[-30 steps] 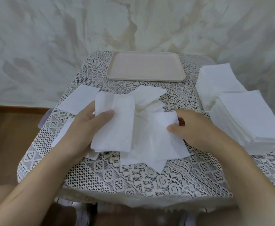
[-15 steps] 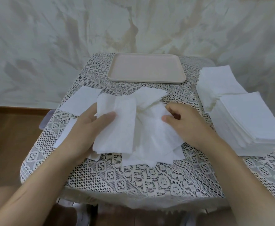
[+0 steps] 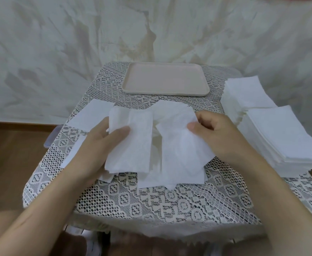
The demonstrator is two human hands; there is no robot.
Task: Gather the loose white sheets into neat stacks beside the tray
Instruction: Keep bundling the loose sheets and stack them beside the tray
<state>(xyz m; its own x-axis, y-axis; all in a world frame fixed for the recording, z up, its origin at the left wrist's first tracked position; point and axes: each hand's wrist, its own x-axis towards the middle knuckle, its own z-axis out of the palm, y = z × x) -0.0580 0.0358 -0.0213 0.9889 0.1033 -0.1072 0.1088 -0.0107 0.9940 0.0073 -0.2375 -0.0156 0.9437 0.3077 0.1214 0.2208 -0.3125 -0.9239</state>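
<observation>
1. Two tall stacks [image 3: 280, 133] right of the tray [image 3: 165, 81], close together.
2. Loose sheets [image 3: 181, 163] in a messy pile just in front of the tray.
3. Left hand [image 3: 99, 145] front-left of the tray, gripping a small bunch [image 3: 131, 145], thumb on top.
4. Right hand [image 3: 219, 132] front-right of the tray, pinching one sheet [image 3: 177, 124] with thumb and finger.

Just in front of the tray [image 3: 165, 81] a narrow strip of bare worktop [image 3: 170, 101] lies open, further in front the heap of loose sheets [image 3: 181, 150] blocks the middle, two tall stacks [image 3: 280, 133] wall off the tray's right, and one flat sheet [image 3: 93, 116] lies at its front left.
</observation>
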